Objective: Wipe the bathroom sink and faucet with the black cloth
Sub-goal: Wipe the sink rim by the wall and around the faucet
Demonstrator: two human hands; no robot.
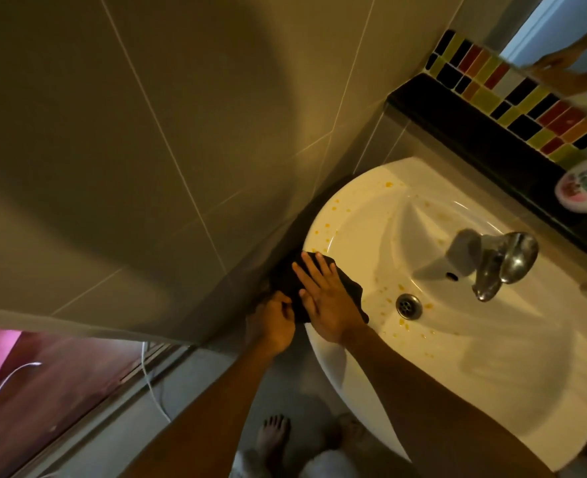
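Note:
The white sink fills the right of the view, with yellow-orange spots on its rim and around the drain. A chrome faucet stands at its back edge. The black cloth lies on the sink's left rim. My right hand presses flat on the cloth, fingers spread. My left hand pinches the cloth's edge just off the rim, beside the wall.
A tiled wall runs close along the sink's left side. A black ledge with coloured mosaic tiles sits behind the sink and holds a white round container. My bare feet stand on the floor below.

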